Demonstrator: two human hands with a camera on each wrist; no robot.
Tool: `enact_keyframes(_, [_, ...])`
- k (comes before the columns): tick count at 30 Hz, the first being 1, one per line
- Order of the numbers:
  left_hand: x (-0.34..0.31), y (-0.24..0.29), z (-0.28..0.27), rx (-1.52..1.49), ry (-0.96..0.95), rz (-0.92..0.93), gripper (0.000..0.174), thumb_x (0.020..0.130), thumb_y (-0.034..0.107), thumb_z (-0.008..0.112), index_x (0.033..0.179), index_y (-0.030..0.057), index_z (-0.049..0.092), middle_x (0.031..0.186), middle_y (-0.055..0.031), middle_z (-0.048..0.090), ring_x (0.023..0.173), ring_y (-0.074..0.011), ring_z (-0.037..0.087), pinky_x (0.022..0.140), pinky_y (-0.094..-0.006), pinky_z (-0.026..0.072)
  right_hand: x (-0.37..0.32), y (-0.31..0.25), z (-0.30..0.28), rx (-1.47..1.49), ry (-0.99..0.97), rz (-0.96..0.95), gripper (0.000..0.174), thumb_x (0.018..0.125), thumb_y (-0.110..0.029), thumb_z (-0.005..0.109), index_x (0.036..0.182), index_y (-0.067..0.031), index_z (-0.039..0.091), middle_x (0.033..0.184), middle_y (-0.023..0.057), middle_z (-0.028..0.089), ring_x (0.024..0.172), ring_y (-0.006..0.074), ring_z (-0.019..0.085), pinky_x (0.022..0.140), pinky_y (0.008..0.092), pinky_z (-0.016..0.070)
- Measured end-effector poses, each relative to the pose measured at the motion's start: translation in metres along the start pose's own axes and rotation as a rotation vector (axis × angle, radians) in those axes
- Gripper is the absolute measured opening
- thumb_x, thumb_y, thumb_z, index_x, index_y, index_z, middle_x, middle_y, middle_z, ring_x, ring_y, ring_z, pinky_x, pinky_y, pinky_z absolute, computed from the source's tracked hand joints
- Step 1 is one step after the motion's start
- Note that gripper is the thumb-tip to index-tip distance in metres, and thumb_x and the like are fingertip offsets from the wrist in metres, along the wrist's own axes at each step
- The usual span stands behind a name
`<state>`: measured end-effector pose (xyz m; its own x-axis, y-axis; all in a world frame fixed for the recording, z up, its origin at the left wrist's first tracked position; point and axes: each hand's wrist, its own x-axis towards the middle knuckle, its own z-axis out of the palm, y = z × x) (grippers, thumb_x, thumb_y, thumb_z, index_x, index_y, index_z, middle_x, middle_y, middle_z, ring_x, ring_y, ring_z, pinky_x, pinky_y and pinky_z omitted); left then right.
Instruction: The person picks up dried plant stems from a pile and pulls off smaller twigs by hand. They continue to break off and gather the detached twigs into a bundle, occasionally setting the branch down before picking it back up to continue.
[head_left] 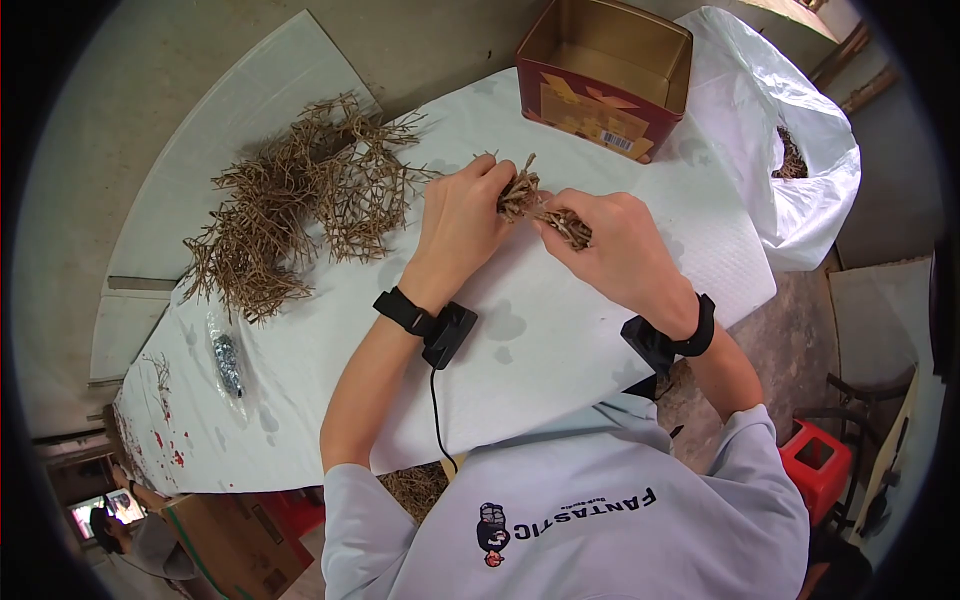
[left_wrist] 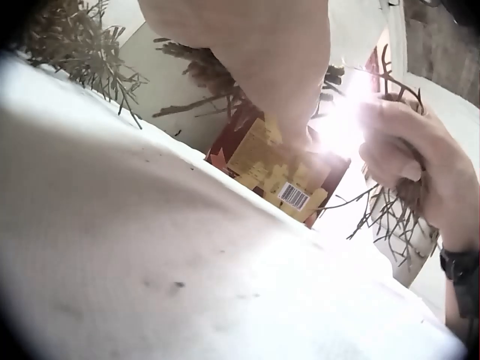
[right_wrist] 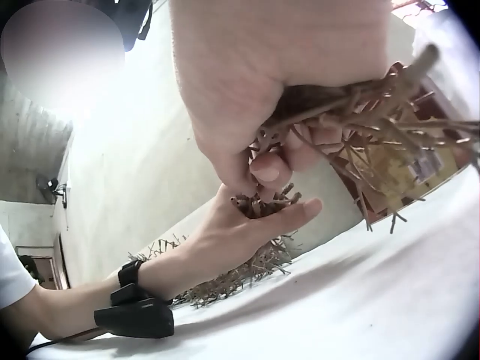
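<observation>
Both the left hand (head_left: 462,222) and right hand (head_left: 612,248) are gripping a brown, spiky twig bundle (head_left: 540,207).
</observation>
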<state>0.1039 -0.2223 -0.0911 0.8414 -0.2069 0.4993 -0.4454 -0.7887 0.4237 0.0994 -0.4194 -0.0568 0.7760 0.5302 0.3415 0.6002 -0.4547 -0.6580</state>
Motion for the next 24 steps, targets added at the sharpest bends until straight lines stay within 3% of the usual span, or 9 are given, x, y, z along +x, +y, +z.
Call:
enact_keyframes(3, [-0.002,0.000,0.000,0.202,0.030,0.023,0.024,0.074,0.018,0.076,0.074,0.0048,0.055,0.071,-0.0087,0.056,0.058,-0.0319,0.059,0.053,-0.0410,0.0438,-0.003,-0.002,0.002,0.012,0.012,0.029,0.016,0.087,-0.012,0.073,0.091,0.0021,0.068,0.061,0.0163,0.057,0.049,0.0294,0.051,0.051,0.0354,0.0433])
enact_keyframes(12, [-0.002,-0.026,-0.010,0.221,0.063,0.288,0.028,0.078,0.020,0.075,0.072,0.0063,0.051,0.067,-0.0077,0.053,0.053,-0.0283,0.055,0.051,-0.0386,0.0428,-0.012,-0.014,0.003,0.047,0.007,0.024,0.012,0.088,-0.008,0.073,0.089,0.0025,0.066,0.058,0.0153,0.056,0.047,0.0290,0.051,0.050,0.0349,0.0435])
enact_keyframes(16, [-0.002,-0.031,-0.011,0.158,0.075,0.336,0.030,0.077,0.017,0.074,0.070,0.0060,0.048,0.065,-0.0079,0.052,0.053,-0.0283,0.055,0.052,-0.0392,0.0437,-0.015,-0.014,0.006,-0.028,0.058,-0.147,0.010,0.088,-0.006,0.072,0.088,0.0013,0.066,0.059,0.0143,0.057,0.048,0.0279,0.052,0.049,0.0338,0.0432])
enact_keyframes(19, [0.000,-0.044,-0.014,0.017,0.087,0.382,0.019,0.081,0.011,0.072,0.075,0.0039,0.055,0.064,-0.0088,0.052,0.054,-0.0295,0.055,0.054,-0.0401,0.0455,-0.018,-0.016,0.001,-0.046,0.129,-0.235,0.005,0.088,-0.002,0.070,0.088,-0.0001,0.066,0.060,0.0123,0.057,0.049,0.0244,0.054,0.048,0.0302,0.0412])
enact_keyframes(20, [-0.002,-0.052,-0.020,0.017,0.091,0.380,0.019,0.081,0.011,0.072,0.075,0.0039,0.055,0.064,-0.0088,0.052,0.054,-0.0295,0.055,0.054,-0.0401,0.0455,-0.024,-0.020,-0.007,-0.048,0.126,-0.237,0.005,0.088,-0.002,0.070,0.088,-0.0001,0.066,0.060,0.0123,0.057,0.049,0.0244,0.054,0.048,0.0302,0.0412])
enact_keyframes(22, [-0.006,-0.072,-0.037,-0.098,0.266,0.009,0.010,0.087,0.007,0.069,0.084,-0.0008,0.063,0.064,-0.0107,0.054,0.053,-0.0312,0.053,0.055,-0.0381,0.0466,-0.041,-0.035,-0.029,0.022,0.112,-0.239,0.004,0.089,0.000,0.068,0.087,0.0007,0.065,0.059,0.0087,0.056,0.049,0.0190,0.054,0.047,0.0281,0.0390])
enact_keyframes(24, [0.000,-0.081,-0.051,-0.063,0.279,-0.035,0.010,0.088,0.007,0.068,0.087,-0.0024,0.064,0.067,-0.0111,0.055,0.055,-0.0301,0.053,0.058,-0.0364,0.0469,-0.043,-0.035,-0.037,0.054,0.121,-0.238,0.004,0.089,0.001,0.067,0.086,0.0011,0.065,0.059,0.0070,0.056,0.049,0.0163,0.053,0.046,0.0270,0.0379])
